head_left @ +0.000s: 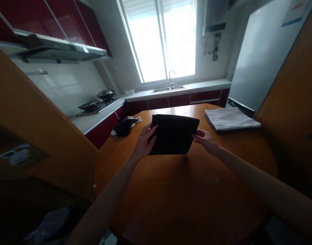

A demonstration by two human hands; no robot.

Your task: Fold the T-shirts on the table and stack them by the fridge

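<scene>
A flat black rectangular piece, apparently folded in layers [173, 136], is held upright and slightly tilted above the table; whether it is cloth or something stiffer I cannot tell. My left hand [145, 141] grips its left edge, with thumb and fingers on the near face. At the opposite edge, my right hand [204, 139] pinches the side, its fingers partly hidden behind. Beneath both hands is the brown wooden table [171, 190]. To the right lies a folded stack of cloth, white on top and dark below [229, 119].
A crumpled black-and-white cloth bundle [124, 126] lies at the table's left edge. Beyond the table are a stove with pans [105, 95], a counter with a sink [168, 89] and a window. The fridge [263, 58] stands at the right, a wooden frame [44, 112] at the left.
</scene>
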